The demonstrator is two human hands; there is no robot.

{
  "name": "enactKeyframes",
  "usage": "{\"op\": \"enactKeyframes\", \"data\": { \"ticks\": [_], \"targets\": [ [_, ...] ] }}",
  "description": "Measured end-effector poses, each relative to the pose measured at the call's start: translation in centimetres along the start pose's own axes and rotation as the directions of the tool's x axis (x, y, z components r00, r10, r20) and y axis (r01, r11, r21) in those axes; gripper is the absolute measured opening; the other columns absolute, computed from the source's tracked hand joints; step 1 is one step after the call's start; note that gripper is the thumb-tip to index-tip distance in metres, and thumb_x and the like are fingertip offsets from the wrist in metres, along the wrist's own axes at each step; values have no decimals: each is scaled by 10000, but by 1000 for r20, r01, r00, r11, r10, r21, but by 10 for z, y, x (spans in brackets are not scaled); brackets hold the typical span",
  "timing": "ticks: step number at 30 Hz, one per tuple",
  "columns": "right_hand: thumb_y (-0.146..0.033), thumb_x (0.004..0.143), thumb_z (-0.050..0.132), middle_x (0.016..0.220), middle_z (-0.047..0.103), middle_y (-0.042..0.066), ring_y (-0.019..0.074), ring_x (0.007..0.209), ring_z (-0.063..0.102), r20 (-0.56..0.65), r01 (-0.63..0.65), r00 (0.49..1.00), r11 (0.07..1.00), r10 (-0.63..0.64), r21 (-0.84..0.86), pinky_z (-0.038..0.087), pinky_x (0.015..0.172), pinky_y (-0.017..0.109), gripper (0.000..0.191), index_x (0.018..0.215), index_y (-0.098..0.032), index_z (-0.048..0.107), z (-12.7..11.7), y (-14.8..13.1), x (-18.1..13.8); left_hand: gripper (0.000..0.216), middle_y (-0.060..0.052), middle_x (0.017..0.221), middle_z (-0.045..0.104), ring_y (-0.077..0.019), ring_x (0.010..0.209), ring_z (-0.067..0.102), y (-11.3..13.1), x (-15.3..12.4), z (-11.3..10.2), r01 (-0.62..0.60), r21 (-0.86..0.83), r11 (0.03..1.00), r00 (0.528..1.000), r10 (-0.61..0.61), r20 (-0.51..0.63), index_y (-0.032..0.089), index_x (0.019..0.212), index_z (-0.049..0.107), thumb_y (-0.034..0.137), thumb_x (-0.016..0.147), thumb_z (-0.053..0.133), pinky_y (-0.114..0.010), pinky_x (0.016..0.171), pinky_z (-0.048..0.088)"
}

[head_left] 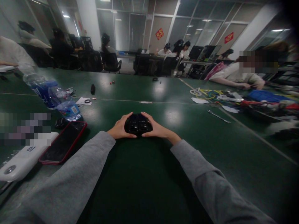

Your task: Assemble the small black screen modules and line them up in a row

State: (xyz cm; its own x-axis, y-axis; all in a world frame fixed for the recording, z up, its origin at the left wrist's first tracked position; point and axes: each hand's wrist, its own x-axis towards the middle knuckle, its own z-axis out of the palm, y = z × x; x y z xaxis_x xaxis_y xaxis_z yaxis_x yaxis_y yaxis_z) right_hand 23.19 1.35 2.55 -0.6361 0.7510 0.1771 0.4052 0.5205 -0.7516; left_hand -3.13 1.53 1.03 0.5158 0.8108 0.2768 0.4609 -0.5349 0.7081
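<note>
Two glossy black rounded pieces with small white markings sit side by side at the middle of the view, a narrow seam between them. My left hand (121, 127) wraps round the left black piece (132, 123), thumb at the near edge and fingers at the far edge. Mirroring it, my right hand (157, 127) grips the right black piece (145, 123) the same way. The two pieces are close together or touching; I cannot tell which. They are at or just above the green table (140, 174). Grey sleeves cover both my forearms.
To the left are a red-edged phone (64, 143), a white device (25, 158) and plastic bottles (67, 104). A wrench (219, 116) and tangled cables (210, 94) lie to the right. Across the table a person (233, 74) rests their arms; others sit farther back.
</note>
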Motion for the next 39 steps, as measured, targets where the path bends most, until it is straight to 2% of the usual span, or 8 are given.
{"op": "enactKeyframes", "data": {
  "ticks": [4,9,16,24,28,31,35,39],
  "targets": [
    [-313,703,813,1523,103,83,296,1395,191,-14,8,1000,998,-7,62,272,1115,524,996,1466,-362,174,1,4,3,1139,-164,1458,321,-397,1329,349,2,2,2,13,20,1000,1000,-13,-21,271,1468,201,500,539,819,-647,1061,288],
    [-303,688,820,1500,151,87,303,1386,209,-8,-2,1000,1000,2,5,281,1111,522,975,1454,-354,219,0,-1,3,1117,-153,1445,331,-388,1331,349,0,2,5,-19,5,1000,998,20,-63,274,1458,221,507,542,816,-628,1076,287],
    [-323,684,822,1500,142,74,292,1386,206,-32,11,999,993,-8,118,246,1126,527,959,1444,-349,237,4,3,2,1106,-151,1447,323,-390,1327,351,-1,1,4,-15,-3,1000,999,15,-52,279,1455,228,502,546,817,-634,1068,299],
    [-340,663,836,1493,150,72,302,1375,228,-42,3,999,994,2,113,248,1121,533,966,1434,-356,255,6,11,3,1082,-147,1441,329,-393,1321,355,1,2,3,-22,-14,1000,998,21,-54,277,1445,253,480,547,822,-640,1062,303],
    [-327,644,850,1488,163,70,283,1375,227,-59,26,998,989,-18,143,227,1135,504,959,1420,-337,287,7,11,2,1089,-141,1441,326,-380,1323,355,1,1,3,-36,-32,999,998,34,-60,276,1442,256,467,538,832,-613,1074,309],
    [-328,667,833,1491,176,69,275,1358,268,-71,22,997,979,-8,205,259,1125,501,926,1417,-335,290,8,8,1,1079,-140,1442,325,-374,1330,347,1,-1,3,-42,-58,997,997,37,-75,278,1439,269,447,538,839,-606,1079,306],
    [-353,674,822,1499,192,57,285,1363,256,-97,30,995,963,-4,268,251,1126,514,901,1414,-343,307,1,-3,1,1072,-150,1442,336,-368,1326,360,7,-1,-7,-67,-116,991,994,56,-91,273,1438,277,414,542,848,-596,1077,313],
    [-353,644,843,1483,262,24,285,1368,247,-156,114,986,933,-63,342,217,1147,496,914,1403,-354,334,-19,-18,0,1038,-134,1461,335,-359,1329,362,14,-1,-32,-127,-146,981,981,102,-167,290,1430,300,383,555,850,-579,1097,291]
  ]
}}
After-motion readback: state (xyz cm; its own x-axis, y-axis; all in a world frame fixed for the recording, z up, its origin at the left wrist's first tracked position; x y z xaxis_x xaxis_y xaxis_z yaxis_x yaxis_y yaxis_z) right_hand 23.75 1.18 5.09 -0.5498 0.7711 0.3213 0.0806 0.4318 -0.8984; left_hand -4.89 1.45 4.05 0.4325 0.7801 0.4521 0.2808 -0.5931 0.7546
